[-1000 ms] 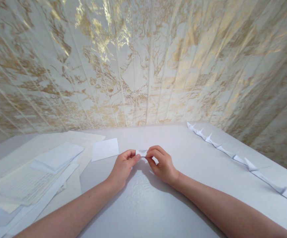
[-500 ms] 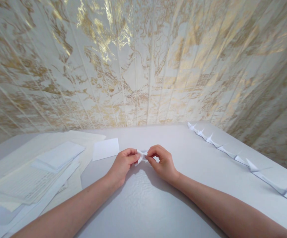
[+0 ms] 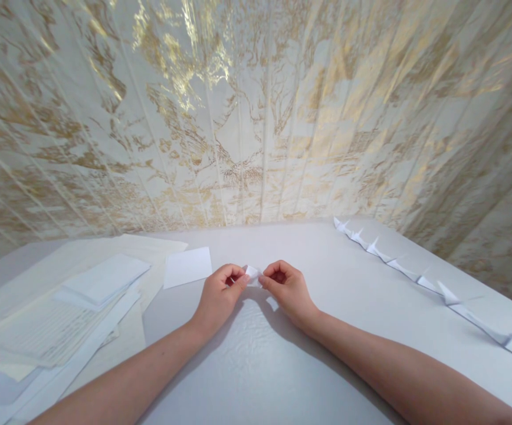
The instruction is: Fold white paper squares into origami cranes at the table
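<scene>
A small piece of folded white paper (image 3: pixel 252 275) is held up between my two hands, above the middle of the table. My left hand (image 3: pixel 221 295) pinches its left side between thumb and fingers. On the right side, the thumb and forefinger of my right hand (image 3: pixel 288 289) grip its other edge. The fingertips hide part of the paper, so its full shape cannot be made out. A flat white sheet (image 3: pixel 188 267) lies just left of my left hand.
Several folded white paper figures (image 3: pixel 448 294) with pointed tips stand in a row along the right edge of the white table (image 3: pixel 256 366). Stacked papers (image 3: pixel 110 277), some printed with text, spread over the left side. A gold-patterned wall covering (image 3: pixel 247 136) rises behind.
The folded paper has been turned between my fingers and now shows a flatter, more compact face. Both hands stay in nearly the same place.
</scene>
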The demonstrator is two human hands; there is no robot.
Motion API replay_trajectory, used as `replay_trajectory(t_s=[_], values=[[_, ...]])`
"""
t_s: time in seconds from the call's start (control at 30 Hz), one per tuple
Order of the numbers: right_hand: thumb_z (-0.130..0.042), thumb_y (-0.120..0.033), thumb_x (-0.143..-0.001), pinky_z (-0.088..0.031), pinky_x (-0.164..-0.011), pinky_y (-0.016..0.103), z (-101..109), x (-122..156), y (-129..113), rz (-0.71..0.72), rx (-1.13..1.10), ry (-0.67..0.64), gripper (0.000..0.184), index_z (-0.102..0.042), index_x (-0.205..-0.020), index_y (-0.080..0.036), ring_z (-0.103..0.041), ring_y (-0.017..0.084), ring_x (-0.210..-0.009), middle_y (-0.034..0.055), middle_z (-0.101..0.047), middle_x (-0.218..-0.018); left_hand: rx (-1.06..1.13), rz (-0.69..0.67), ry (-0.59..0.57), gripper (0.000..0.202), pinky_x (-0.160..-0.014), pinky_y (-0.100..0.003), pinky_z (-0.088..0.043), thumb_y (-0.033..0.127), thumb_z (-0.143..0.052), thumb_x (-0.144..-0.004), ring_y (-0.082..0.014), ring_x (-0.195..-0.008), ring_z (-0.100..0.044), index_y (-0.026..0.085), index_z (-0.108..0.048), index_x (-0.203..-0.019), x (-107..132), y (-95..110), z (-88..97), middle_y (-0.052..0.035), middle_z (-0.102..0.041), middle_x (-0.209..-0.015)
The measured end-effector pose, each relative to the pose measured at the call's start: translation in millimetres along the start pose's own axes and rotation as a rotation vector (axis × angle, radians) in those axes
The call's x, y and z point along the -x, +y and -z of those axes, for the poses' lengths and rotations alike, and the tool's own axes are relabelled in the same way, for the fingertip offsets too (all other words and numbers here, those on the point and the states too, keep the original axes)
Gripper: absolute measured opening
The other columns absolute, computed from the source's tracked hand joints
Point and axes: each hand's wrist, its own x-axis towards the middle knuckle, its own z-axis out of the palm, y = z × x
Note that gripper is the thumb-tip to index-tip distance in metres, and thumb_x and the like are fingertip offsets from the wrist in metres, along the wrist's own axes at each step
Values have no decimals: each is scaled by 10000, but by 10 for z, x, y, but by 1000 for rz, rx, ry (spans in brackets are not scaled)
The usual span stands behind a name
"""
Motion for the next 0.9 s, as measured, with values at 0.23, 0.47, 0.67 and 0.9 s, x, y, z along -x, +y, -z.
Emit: replay_trajectory(t_s=[0.23, 0.47, 0.67, 0.9], values=[[-668, -243, -586, -359, -484, 236, -12, 10, 11, -31, -31, 1, 150, -534, -589, -177, -477, 105, -492, -28, -547, -530, 257, 222, 53, 176, -466, -196, -291, 283, -649, -557, -78, -462, -388, 162, -523, -578, -37, 1, -38, 56, -471, -492], [-671, -194, -564, -337, -474, 221, -23, 20, -27, -147, -131, 22, 143, -532, -571, -168, -469, 90, -471, -35, -551, -494, 25, -41, 46, 46, -586, -224, -384, 228, -588, -670, -124, -601, -525, 188, -583, -692, -56, -91, 2, 28, -592, -626], [-680, -171, -544, -351, -518, 224, -35, 22, -41, -194, -226, 60, 152, -529, -553, -158, -483, 88, -484, -39, -548, -474, -258, -289, 38, 166, -670, -263, -427, 182, -607, -680, -159, -684, -566, 212, -668, -832, -61, -108, 46, -20, -665, -772], [-675, -172, -559, -364, -532, 227, -44, 23, -33, -167, -231, 74, 142, -534, -560, -156, -494, 87, -496, -39, -550, -491, -506, -544, -13, 121, -673, -267, -443, 156, -566, -749, -160, -702, -570, 211, -673, -761, -72, -162, 88, -32, -624, -722]])
